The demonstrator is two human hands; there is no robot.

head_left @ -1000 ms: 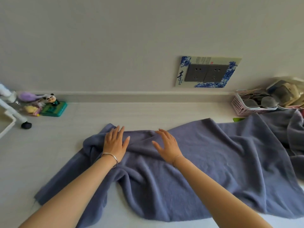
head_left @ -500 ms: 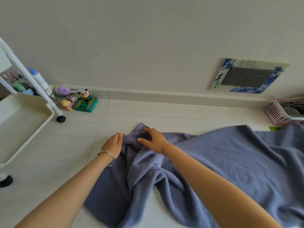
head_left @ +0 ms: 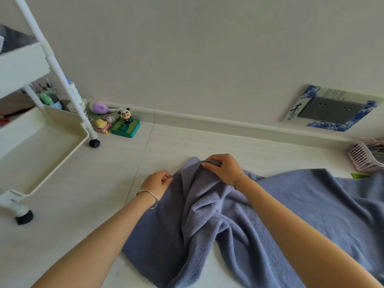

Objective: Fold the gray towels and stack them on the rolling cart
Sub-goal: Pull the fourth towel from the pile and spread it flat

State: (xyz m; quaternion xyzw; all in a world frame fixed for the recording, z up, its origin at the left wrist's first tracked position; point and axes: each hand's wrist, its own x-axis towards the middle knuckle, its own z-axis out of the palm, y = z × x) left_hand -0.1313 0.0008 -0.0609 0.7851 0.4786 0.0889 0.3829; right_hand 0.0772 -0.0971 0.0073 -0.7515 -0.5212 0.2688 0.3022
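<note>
My right hand point(head_left: 223, 168) is clamped on the far corner of the gray towel point(head_left: 207, 225), fingers curled over a rolled bit of hem and lifting it slightly off the floor point(head_left: 93, 194). My left hand point(head_left: 158, 181) is just beside it, to the left, pinching the towel's left edge between thumb and fingertips. The two hands are close together but not touching. There is a silver bangle point(head_left: 148, 196) on the left wrist and a thin chain bracelet point(head_left: 239, 179) on the right.

The towel lies on the floor, bunched into ridges under my right forearm and spread flatter toward the right edge of view.

The white rolling cart point(head_left: 41, 142) stands at the left, well apart from the towel. Gray fabric point(head_left: 14, 39) sits in its upper tray; I cannot tell whether it is folded.

Along the wall edge of the floor, just beyond the cart's far caster, are a panda figurine point(head_left: 124, 115) on a green box point(head_left: 124, 128), a yellow toy point(head_left: 100, 123) and a purple toy point(head_left: 98, 106). A pink basket point(head_left: 362, 157) stands by the wall at the far right. A blue-bordered outlet plate point(head_left: 330, 111) is on the wall.
</note>
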